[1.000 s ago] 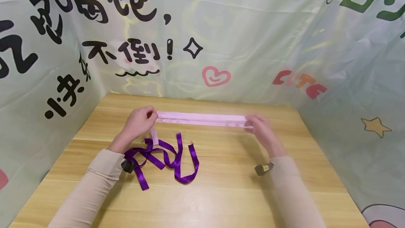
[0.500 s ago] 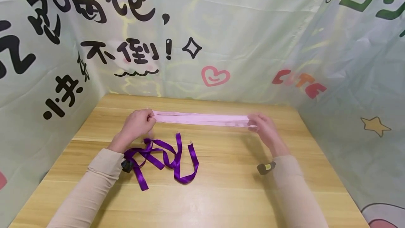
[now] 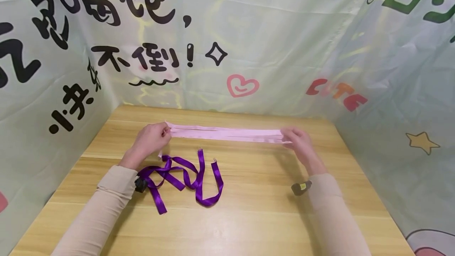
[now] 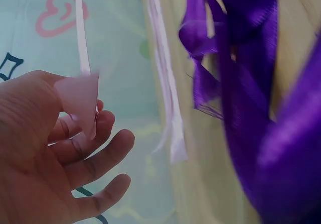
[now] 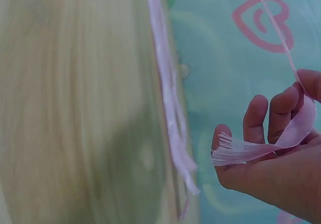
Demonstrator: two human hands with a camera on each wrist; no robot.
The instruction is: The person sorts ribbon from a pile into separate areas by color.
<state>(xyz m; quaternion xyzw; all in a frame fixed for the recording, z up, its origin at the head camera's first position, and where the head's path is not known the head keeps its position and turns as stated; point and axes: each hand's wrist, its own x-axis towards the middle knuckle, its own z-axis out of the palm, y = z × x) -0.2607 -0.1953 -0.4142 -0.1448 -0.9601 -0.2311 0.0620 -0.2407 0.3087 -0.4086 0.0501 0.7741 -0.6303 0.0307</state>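
Note:
My left hand (image 3: 151, 137) pinches one end of a pink ribbon (image 4: 82, 35) between thumb and index finger, the other fingers loosely spread. At the opposite end, my right hand (image 3: 299, 145) pinches the same ribbon, and its frayed tail (image 5: 235, 151) hangs across the fingers. Between the hands the ribbon runs straight and taut above the table. Other pink strips (image 4: 169, 83) lie along the far part of the table, overlapping the held ribbon in the head view. Nearer, beside the left wrist, purple ribbons (image 3: 201, 169) lie in a loose tangle.
The wooden table (image 3: 249, 216) reaches back to a printed cloth backdrop (image 3: 277, 31) that encloses it behind and on both sides. A small dark camera (image 3: 141, 185) sits on the left wrist, and another camera (image 3: 300, 188) on the right.
My left hand has moved slightly left and my right hand slightly right, drawing farther apart. The pink tail that hung under the left hand over the purple ribbons has mostly gone from view.

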